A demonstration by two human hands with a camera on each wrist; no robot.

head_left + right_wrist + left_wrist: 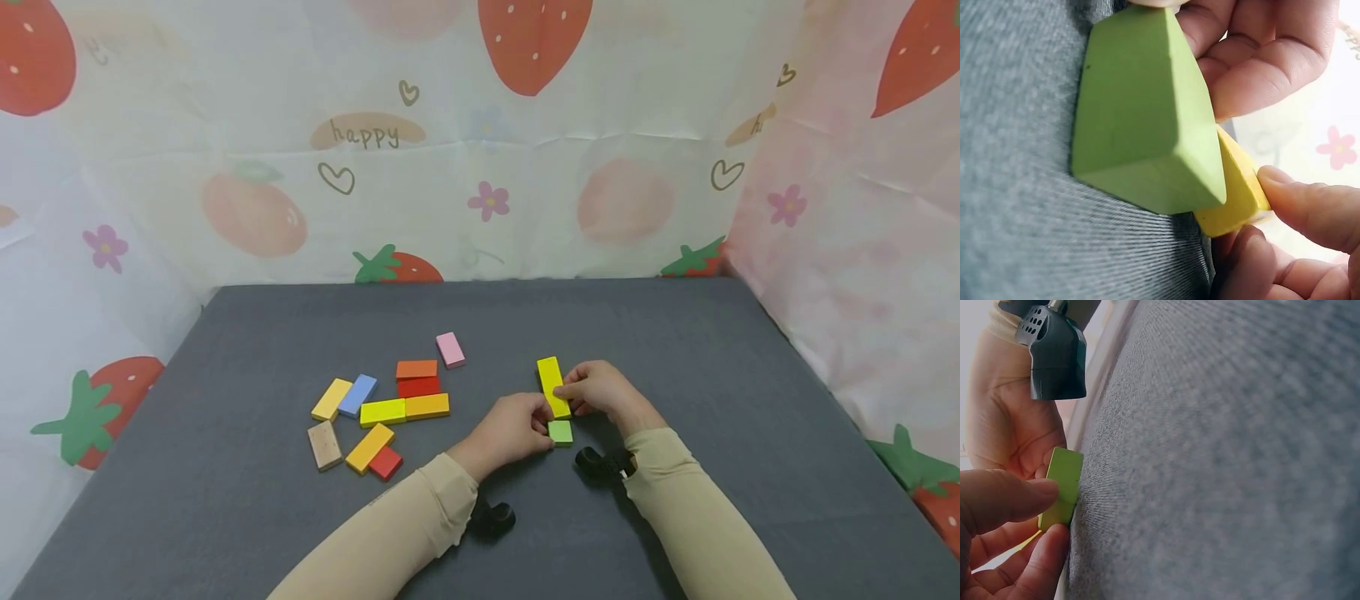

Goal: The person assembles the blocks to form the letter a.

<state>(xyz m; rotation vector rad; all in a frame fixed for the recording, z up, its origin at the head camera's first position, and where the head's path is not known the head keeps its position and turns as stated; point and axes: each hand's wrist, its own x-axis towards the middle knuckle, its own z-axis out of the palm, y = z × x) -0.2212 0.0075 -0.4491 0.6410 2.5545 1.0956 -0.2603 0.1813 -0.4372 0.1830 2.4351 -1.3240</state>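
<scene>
Left hand [512, 427] grips green block [560, 432]; right hand [606, 393], yellow block [551, 379]; pink block [451, 350] and assorted other blocks [383, 412] lie leftward.

A small screened-off table corner, set up indoors by the look of it; the kind of building cannot be told.
Creased, pale printed sheets [442, 179] rise behind the dark grey table [675, 350] and along its left and right sides, shutting off the surroundings. They carry strawberries [536, 42], pink flowers [489, 202], outlined hearts [337, 178] and the word "happy" [367, 131], a homely pattern, while a black wrist-worn device [1059, 359] suggests a recording corner.
</scene>
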